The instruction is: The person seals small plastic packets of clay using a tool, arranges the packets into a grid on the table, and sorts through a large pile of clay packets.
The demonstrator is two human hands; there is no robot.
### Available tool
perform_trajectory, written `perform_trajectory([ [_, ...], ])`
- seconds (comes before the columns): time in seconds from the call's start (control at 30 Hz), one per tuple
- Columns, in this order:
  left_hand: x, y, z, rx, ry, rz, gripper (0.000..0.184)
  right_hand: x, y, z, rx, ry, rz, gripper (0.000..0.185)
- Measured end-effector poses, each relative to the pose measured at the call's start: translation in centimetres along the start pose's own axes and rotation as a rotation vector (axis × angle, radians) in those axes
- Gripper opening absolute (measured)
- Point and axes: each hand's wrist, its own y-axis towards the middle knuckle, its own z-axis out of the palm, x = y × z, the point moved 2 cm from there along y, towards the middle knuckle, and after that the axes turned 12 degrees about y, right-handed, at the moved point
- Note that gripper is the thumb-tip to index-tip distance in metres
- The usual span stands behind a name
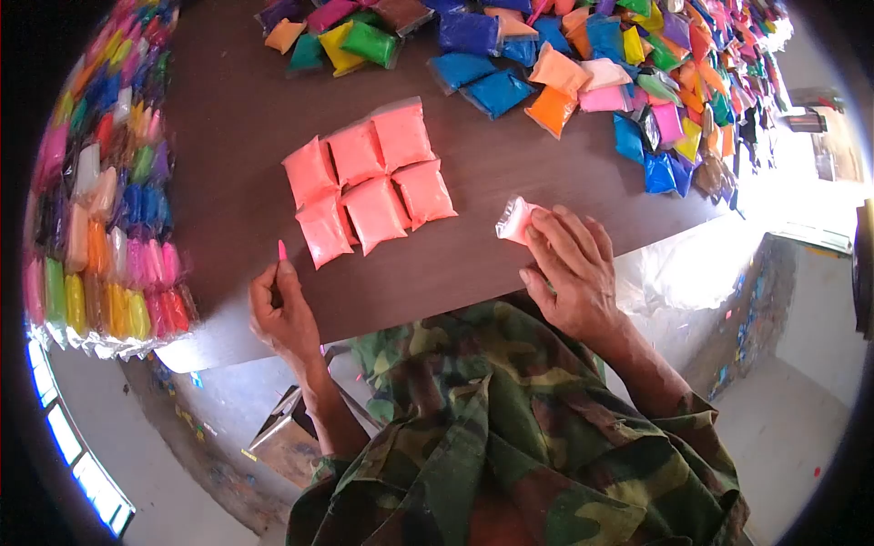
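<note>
My left hand (284, 309) is closed near the table's front edge, pinching a small bright-pink pointed piece (282, 249) that sticks up between thumb and finger. I cannot make out what kind of piece it is. Under the fingers of my right hand (575, 273) is a pale pink packet (515, 218) with a crinkled clear end; the hand covers part of it. Between the hands and farther back, several coral-pink packets (375, 211) lie flat in two rows, side by side and touching.
A big heap of coloured packets (583, 77) spreads over the table's back right. More packets (346, 45) lie at the back left. Stacked coloured packets (109, 227) line the left side. The brown table's front edge (401, 320) runs just before my lap.
</note>
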Motion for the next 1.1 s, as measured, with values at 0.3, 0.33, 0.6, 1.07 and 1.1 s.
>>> perform_trajectory([
  [0.3, 0.3, 0.1, 0.3, -0.051, -0.027, 0.048, 0.02, 0.2, 0.3, 0.6, -0.041, -0.004, 0.019, 0.055],
  [0.33, 0.1, 0.1, 0.4, -0.051, -0.03, 0.042, 0.021, -0.4, 0.7, 0.7, -0.076, 0.0, -0.017, 0.056],
  [0.6, -0.3, -0.1, 0.0, -0.048, -0.059, 0.012, 0.02, 0.7, 1.0, -0.6, -0.079, 0.003, -0.045, 0.057],
  [1.07, -0.5, 0.0, 0.1, -0.064, -0.005, 0.035, 0.019, -1.1, 2.8, 0.5, -0.108, 0.058, -0.153, 0.047],
  [1.1, -0.5, 0.1, 0.1, -0.056, 0.006, 0.03, 0.019, -1.3, 2.9, 0.8, -0.111, 0.041, -0.159, 0.047],
])
